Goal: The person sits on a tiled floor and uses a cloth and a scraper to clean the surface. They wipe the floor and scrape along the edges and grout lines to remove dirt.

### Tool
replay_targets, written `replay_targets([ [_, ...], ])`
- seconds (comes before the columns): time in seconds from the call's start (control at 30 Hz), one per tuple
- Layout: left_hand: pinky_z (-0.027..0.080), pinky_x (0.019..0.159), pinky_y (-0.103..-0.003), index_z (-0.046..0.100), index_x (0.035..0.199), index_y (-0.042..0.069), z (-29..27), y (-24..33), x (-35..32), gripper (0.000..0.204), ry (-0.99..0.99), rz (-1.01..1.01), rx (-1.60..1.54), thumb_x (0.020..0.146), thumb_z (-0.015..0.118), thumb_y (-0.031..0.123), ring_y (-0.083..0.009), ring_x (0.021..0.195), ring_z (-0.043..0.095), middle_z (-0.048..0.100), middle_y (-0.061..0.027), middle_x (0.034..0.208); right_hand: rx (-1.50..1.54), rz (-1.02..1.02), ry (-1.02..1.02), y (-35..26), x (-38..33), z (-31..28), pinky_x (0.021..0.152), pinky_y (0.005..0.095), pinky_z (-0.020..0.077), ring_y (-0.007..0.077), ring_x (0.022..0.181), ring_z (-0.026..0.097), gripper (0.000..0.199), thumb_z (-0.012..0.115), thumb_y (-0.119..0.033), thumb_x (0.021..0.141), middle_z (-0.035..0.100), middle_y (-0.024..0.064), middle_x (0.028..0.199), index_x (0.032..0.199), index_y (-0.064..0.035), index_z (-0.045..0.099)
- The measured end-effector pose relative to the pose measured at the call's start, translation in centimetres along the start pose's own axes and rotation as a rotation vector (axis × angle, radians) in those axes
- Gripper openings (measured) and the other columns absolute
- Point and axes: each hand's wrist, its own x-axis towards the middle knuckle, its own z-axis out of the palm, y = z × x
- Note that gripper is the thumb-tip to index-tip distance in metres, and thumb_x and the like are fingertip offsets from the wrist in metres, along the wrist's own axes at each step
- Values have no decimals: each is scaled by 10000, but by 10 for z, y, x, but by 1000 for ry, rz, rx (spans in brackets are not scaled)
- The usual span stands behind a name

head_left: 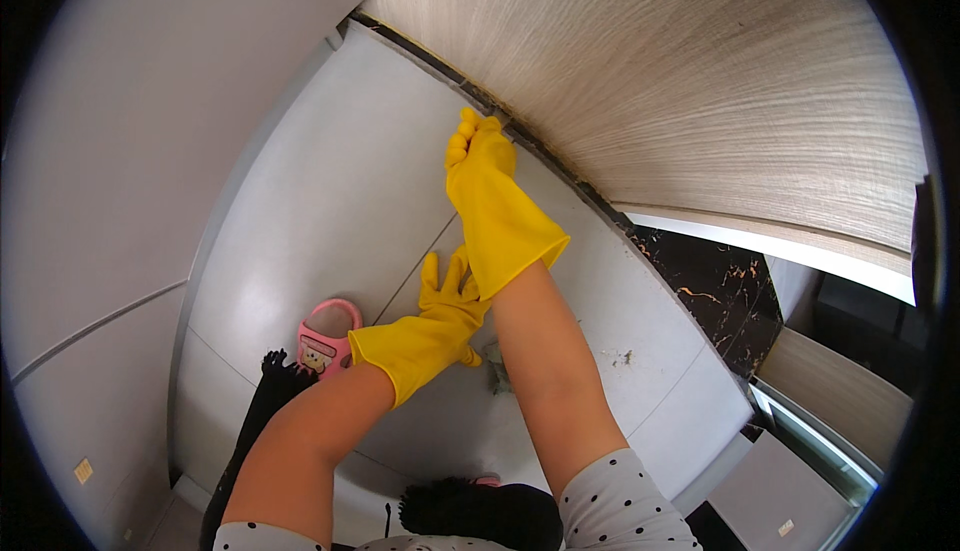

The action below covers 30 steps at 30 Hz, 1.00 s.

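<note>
Both my hands wear long yellow rubber gloves. My right hand (478, 143) is stretched far forward, its fingers curled in against the dark gap (545, 154) along the bottom of the wood-grain panel (660, 61). Whatever those fingers may hold is hidden. Nearer to me, my left hand (446, 296) rests on the pale tiled floor (300, 181) with its fingers spread and nothing in them. Part of it lies beside the cuff of the right glove. A crumpled greyish-green thing, perhaps a cloth (497, 369), lies on the floor, partly covered by my right forearm.
Small crumbs of debris (623, 358) lie on the tiles to the right. My foot wears a pink slipper (328, 336) at the left. Smooth grey cabinet fronts (120, 151) curve along the left side. Black marbled stone (715, 276) and an opening with shelves stand at the right.
</note>
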Motion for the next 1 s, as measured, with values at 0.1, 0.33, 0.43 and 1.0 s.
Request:
replay_targets([
  [0.1, -42, 1117, -692, 119, 1572, 259, 2, 0, 1, 1274, 20, -28, 24, 575, 820, 627, -398, 1494, -35, 73, -120, 1636, -79, -11, -16, 0, 3, 11, 446, 203, 326, 121, 517, 439, 362, 424, -352, 1021, 558, 3, 690, 900, -80, 629],
  [0.33, -13, 1107, -701, 121, 1572, 172, -3, 3, -1, 1310, -27, -20, 42, 569, 821, 641, -422, 1491, -6, 97, -110, 1635, 80, 14, 43, 3, -4, 23, 487, 203, 414, 112, 599, 519, 283, 455, -285, 1017, 611, 27, 795, 967, -57, 615],
  [0.43, -13, 1109, -699, 105, 1574, 170, 12, 2, 7, 1321, 20, -32, 25, 571, 821, 645, -423, 1491, -2, 95, -119, 1634, 139, 14, 37, 4, -3, 22, 569, 182, 534, 97, 732, 621, 194, 540, -196, 1001, 676, 62, 958, 1117, -46, 578],
  [1.0, -25, 1104, -706, 111, 1573, 163, 17, -2, 6, 1301, 80, -13, -8, 589, 805, 658, -428, 1487, 13, 114, -131, 1628, 118, 5, 38, 8, -1, 19, 506, 196, 520, 113, 666, 614, 172, 526, -177, 992, 652, 47, 922, 1051, -29, 589],
])
